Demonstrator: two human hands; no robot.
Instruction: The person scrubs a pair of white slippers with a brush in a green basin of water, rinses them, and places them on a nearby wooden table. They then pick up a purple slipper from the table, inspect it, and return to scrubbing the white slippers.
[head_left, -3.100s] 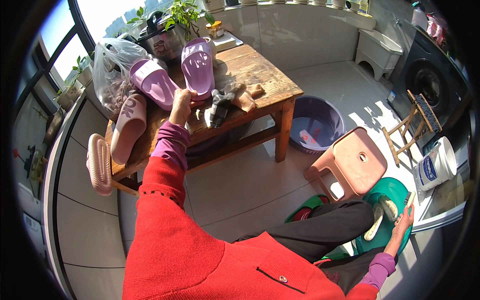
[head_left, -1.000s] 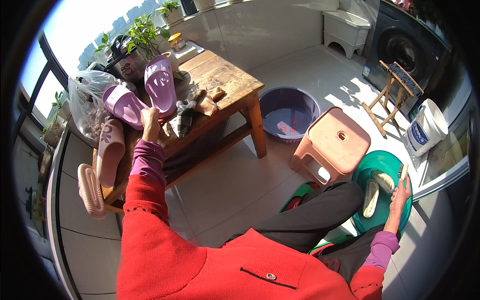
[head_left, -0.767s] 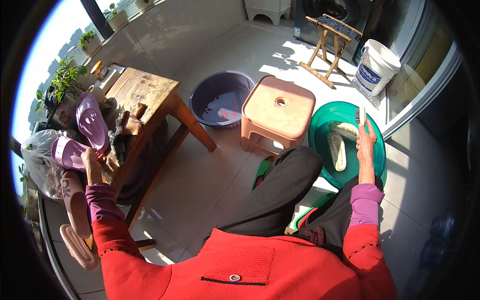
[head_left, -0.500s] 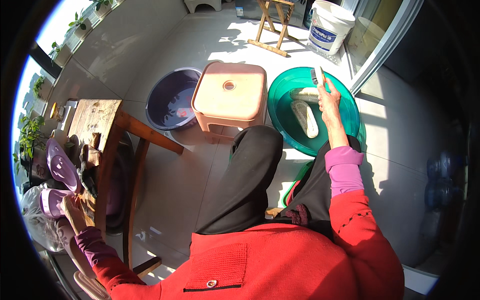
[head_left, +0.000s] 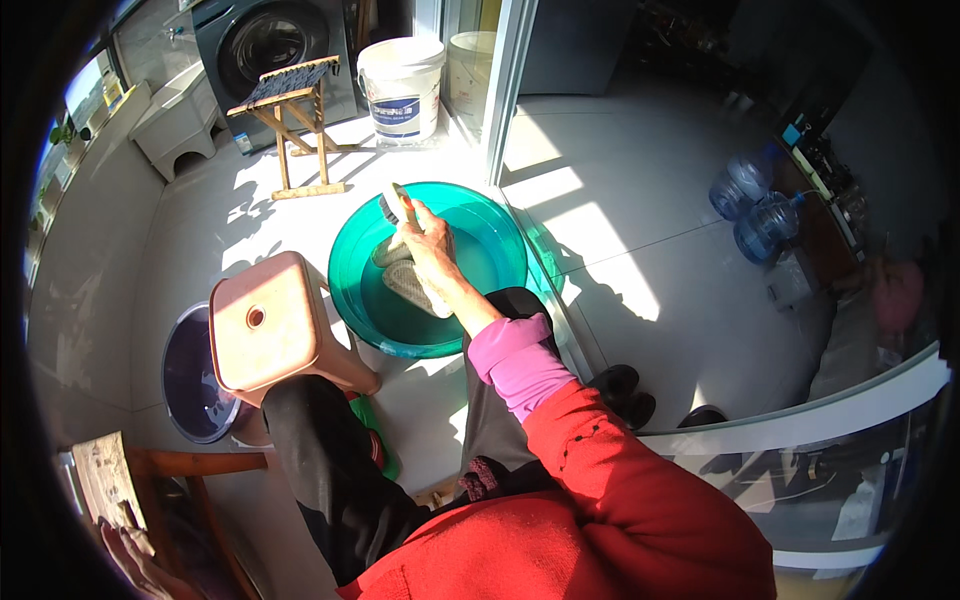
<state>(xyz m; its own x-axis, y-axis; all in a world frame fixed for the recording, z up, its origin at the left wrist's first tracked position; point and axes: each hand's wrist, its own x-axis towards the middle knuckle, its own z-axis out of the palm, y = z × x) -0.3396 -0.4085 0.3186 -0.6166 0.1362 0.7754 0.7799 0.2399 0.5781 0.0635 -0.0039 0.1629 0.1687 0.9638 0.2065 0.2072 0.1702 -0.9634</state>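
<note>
My right hand [head_left: 432, 245] is closed round a scrub brush [head_left: 393, 204] with a pale back and dark bristles. It is above a round green basin [head_left: 510, 225] with water in it. Two pale, sole-shaped pieces, like insoles [head_left: 415, 287], lie in that basin, one partly behind my hand. At the lower left my left hand [head_left: 145, 568] has its fingers stretched out against the edge of a worn wooden stool [head_left: 103, 480]. I see nothing held in it, though the picture's dark rim cuts off part of the view there.
A pink plastic stool [head_left: 265, 320] stands left of the green basin, with a purple basin [head_left: 185, 385] beyond it. Behind are a folding stool [head_left: 290, 90], a white bucket [head_left: 402, 95] and a washing machine [head_left: 265, 40]. Water jugs [head_left: 765, 225] stand far right past a door frame [head_left: 505, 90].
My view has swung to the right. My left hand has come away from the purple slipper and is by the wooden stool's edge. The brush stays in my right hand over the basin.
</note>
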